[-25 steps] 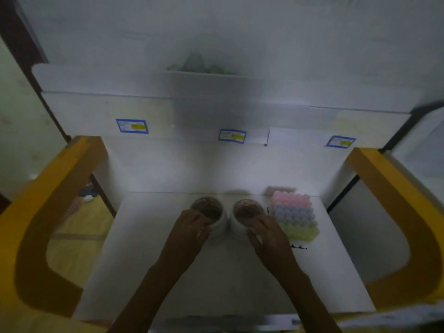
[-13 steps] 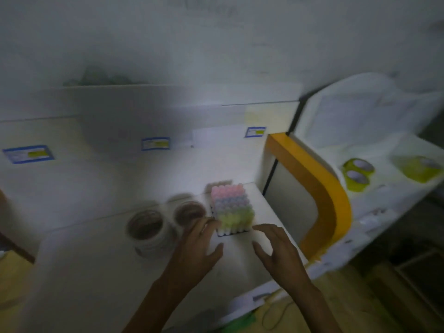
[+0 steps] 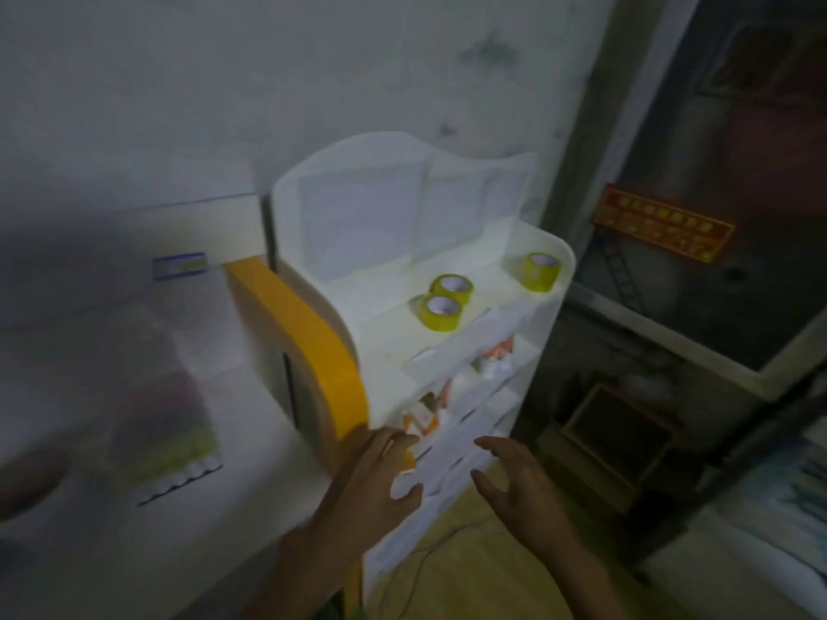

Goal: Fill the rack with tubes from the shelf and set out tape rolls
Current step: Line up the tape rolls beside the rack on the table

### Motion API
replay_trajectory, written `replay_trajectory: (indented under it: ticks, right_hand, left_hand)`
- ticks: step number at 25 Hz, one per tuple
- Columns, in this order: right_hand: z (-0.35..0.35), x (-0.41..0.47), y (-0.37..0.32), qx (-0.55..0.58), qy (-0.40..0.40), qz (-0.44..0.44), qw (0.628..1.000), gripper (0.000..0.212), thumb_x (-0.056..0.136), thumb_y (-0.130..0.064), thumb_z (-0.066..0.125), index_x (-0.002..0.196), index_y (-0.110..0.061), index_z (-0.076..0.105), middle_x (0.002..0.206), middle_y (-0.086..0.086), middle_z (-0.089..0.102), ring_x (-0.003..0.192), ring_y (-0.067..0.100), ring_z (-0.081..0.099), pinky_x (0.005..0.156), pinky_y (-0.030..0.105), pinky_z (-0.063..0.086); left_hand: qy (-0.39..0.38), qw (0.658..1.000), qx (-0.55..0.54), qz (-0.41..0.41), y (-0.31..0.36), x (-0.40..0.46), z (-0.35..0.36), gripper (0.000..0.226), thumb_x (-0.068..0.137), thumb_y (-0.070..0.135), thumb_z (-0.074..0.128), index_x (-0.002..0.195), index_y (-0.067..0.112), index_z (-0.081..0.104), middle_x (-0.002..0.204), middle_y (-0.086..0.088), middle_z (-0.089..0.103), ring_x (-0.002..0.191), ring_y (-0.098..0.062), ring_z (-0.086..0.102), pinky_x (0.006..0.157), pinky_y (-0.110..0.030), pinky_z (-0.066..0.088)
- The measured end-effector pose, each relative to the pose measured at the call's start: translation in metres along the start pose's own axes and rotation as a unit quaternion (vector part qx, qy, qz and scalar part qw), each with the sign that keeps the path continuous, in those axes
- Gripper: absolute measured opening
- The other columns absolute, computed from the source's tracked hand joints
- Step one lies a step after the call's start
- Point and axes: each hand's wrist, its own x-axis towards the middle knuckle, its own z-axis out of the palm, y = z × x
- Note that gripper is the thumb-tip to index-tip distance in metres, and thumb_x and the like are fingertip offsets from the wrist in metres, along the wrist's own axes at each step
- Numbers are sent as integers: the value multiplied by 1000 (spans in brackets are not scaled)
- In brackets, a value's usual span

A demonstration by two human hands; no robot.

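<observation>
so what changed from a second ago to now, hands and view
Both hands let go of the two brown tape rolls on the white table and swung right, as did the view. The left hand and right hand now hover open and empty before the white shelf unit. The tube rack stays full on the table; the three yellow tape rolls stay on the shelf.

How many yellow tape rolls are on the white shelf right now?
3. Two tape rolls touch mid-shelf, the front roll and the back roll; the third roll stands apart near the right corner. Others may be hidden lower down.
</observation>
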Motion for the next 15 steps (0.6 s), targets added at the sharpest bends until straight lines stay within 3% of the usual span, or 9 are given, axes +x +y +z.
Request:
replay_trajectory:
  ticks: [2,6,8,11,15]
  right_hand:
    - [-26,5,36,-4,3,20,1000,38,91,-35,63,127,-33,51,124,-23,44,113,-4,41,95,5,25]
    - [-64,29,91,11,-5,51,999,36,91,-46,54,126,-38,46,130,-15,48,122,7,46,106,24,37]
    - [-72,47,113,27,-5,43,999,38,86,-51,47,122,-40,45,131,-12,51,120,9,49,105,31,43]
    - [-75,81,147,29,-12,46,998,34,89,-47,52,121,-39,47,131,-12,52,118,8,50,103,30,44]
    - [-77,143,195,14,-27,70,997,37,92,-38,59,127,-35,50,135,-11,51,120,7,49,103,26,42]
  left_hand:
    - [8,1000,1,19,16,30,31,55,78,49,57,125,21,58,121,4,57,114,-15,51,91,-31,49]
    - [-1,1000,-7,11,47,88,70,57,77,49,59,127,23,55,123,6,56,115,-11,49,94,-26,46]
    - [-10,1000,-17,1,50,114,84,56,76,51,58,125,22,57,121,5,57,111,-13,52,91,-27,47]
    - [15,1000,-9,-2,45,155,107,53,72,48,61,118,23,54,111,3,60,103,-14,54,82,-29,51]
    - [18,1000,-3,-6,28,218,143,51,73,46,56,117,21,56,106,0,60,101,-17,52,81,-36,54]
